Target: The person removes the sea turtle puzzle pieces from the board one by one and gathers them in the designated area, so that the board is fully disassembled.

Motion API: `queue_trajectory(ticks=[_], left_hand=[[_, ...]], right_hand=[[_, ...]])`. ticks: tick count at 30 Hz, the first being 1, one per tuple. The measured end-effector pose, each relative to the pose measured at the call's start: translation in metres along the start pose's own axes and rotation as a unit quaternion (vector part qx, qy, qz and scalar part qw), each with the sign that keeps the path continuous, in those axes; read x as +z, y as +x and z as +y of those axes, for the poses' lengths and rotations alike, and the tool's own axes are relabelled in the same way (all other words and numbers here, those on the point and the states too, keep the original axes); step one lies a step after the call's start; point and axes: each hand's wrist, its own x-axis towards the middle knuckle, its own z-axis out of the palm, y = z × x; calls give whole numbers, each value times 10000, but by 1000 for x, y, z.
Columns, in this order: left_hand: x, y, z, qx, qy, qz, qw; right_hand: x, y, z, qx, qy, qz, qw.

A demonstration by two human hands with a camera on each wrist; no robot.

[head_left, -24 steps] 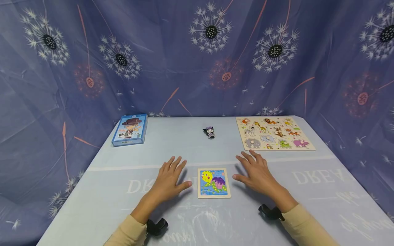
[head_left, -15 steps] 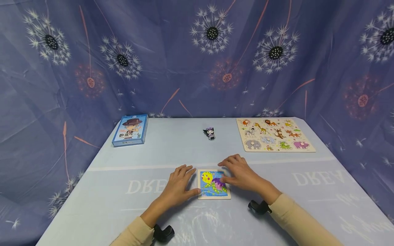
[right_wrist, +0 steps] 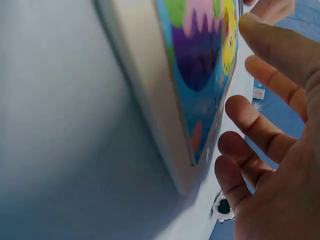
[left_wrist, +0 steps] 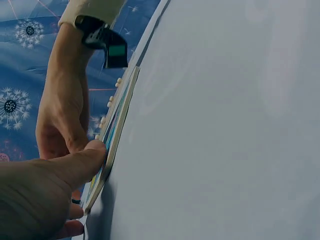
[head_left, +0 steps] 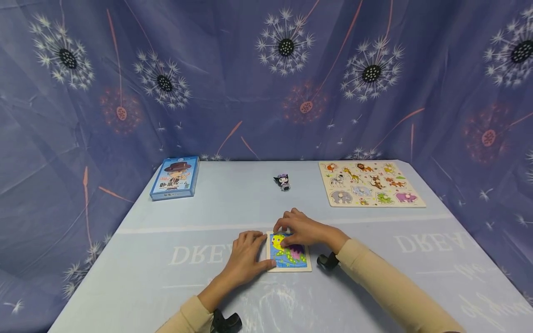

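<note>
A small square wooden puzzle (head_left: pixel 290 265) with a pale frame and a yellow-headed turtle picture lies flat on the table. My left hand (head_left: pixel 246 259) is at its left side, the thumb resting on the front left corner and the fingertips by the back left corner. Over the upper part reaches my right hand (head_left: pixel 306 230), with bent fingers near the back edge and the thumb by the yellow head. In the right wrist view the right hand (right_wrist: pixel 285 140) has bent, spread fingers, and no piece shows between them. The left wrist view shows the left thumb (left_wrist: pixel 82 162) on the frame.
A blue box (head_left: pixel 175 178) with a cartoon figure stands at the back left. A small black-and-white figurine (head_left: pixel 283 182) sits at the back middle. An animal peg puzzle board (head_left: pixel 368 184) lies at the back right. A patterned blue curtain (head_left: pixel 233 83) hangs behind the table.
Both hands have moved inward to the turtle puzzle. The left thumb has come onto its frame, and the right hand has travelled left over the picture. The puzzle itself has stayed put.
</note>
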Motion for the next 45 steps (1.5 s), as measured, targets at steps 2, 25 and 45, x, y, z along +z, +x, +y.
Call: queue_trajectory(ticks=[2, 25, 45], left_hand=[[1, -1, 0, 17, 31, 18, 10000], [10, -16, 11, 272, 492, 656, 9963], [8, -15, 15, 326, 733, 499, 9955]], right_hand=[[-1, 5, -1, -43, -9, -159, 9999], [-10, 28, -4, -245, -289, -1026, 9940], [-12, 37, -10, 226, -49, -1401, 9899]])
